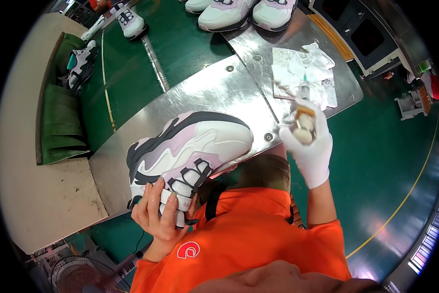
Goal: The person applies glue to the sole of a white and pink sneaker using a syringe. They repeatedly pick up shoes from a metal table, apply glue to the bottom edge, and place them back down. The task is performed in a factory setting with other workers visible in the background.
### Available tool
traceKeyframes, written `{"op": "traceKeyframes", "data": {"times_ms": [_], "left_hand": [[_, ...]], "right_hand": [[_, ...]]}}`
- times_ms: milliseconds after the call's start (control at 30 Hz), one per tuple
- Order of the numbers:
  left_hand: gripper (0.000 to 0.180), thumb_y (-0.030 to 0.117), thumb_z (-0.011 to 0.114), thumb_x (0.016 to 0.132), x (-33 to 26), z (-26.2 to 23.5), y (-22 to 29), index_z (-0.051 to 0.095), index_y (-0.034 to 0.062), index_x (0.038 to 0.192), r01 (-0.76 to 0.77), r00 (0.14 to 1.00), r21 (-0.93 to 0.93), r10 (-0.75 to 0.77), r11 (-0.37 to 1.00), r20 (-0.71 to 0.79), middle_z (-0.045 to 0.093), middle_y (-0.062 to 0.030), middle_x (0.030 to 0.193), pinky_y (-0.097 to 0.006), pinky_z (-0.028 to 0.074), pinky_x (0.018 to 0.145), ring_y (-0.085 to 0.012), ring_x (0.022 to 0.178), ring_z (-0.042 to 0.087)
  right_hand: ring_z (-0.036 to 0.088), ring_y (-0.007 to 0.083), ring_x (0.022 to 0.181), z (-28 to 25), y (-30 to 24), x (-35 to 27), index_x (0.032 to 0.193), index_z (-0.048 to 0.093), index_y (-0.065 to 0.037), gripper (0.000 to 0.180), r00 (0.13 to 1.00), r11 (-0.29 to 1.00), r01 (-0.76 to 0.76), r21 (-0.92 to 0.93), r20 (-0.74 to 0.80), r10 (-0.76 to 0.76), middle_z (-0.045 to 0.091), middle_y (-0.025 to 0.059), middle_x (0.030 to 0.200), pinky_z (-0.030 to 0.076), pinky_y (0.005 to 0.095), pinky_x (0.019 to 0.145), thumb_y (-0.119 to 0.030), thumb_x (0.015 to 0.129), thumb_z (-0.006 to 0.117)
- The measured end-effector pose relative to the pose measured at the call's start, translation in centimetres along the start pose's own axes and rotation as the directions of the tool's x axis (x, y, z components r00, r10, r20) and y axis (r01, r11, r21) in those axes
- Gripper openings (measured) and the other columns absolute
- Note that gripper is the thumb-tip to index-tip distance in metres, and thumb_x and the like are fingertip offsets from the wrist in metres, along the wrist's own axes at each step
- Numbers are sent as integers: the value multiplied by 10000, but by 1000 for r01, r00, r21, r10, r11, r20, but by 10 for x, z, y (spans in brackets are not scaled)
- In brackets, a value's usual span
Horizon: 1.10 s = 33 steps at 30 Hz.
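One shoe (207, 136) lies on its side on the steel plate (214, 90), near the middle of the clock, toe toward three and sole toward twelve, which leaves its upper and laces facing you. Your left hand (160, 219), bare, at seven o'clock, is wrapped round the tongue and collar, fingers over the near side, probably to keep the shoe from sliding. Your right hand (319, 140), white-gloved, at three, curls around a brush-like tool (305, 127), apart from the shoe, its pale tufts likely turned so as to stay uncovered. White cloths (318, 66) lie between one and two, presumably within that hand's reach. Blur makes the tool hard to identify, and your fingers cover part of it; its height above the plate can't be told. The shoe's underside is hidden, your left thumb is partly covered, and the upper edge cuts off other shoes (224, 15) at twelve
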<state>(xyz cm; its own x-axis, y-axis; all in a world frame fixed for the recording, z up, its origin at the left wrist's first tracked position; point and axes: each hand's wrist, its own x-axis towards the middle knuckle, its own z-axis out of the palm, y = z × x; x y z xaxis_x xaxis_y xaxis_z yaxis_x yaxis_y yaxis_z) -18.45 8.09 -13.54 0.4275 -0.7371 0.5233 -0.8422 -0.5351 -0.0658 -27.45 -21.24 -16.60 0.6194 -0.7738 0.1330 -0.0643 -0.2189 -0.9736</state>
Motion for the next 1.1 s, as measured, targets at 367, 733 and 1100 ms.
{"op": "traceKeyframes", "data": {"times_ms": [367,733,1100], "left_hand": [[526,246,761,800,-5,8,1,484,110,1226,-22,999,29,23,999,-45,633,-199,1225,-425,458,901,-368,1041,585],[534,277,748,827,-4,11,-1,466,125,1254,-14,999,54,17,998,-47,631,-193,1225,-422,463,899,-360,1037,592],[578,209,770,772,-5,9,0,466,124,1256,-13,1000,24,13,1000,-26,625,-202,1232,-447,475,925,-369,1056,579]], "right_hand": [[689,270,812,-28,-12,-74,1168,548,104,603,919,722,-312,617,388,66,647,164,850,533,345,774,115,565,534],[690,276,802,-16,-13,-69,1160,546,119,624,895,725,-368,582,434,106,650,165,837,540,351,747,130,537,574],[697,224,762,-20,-19,-65,1129,600,93,554,889,925,-158,345,457,-18,676,126,871,536,299,697,65,588,711]]}}
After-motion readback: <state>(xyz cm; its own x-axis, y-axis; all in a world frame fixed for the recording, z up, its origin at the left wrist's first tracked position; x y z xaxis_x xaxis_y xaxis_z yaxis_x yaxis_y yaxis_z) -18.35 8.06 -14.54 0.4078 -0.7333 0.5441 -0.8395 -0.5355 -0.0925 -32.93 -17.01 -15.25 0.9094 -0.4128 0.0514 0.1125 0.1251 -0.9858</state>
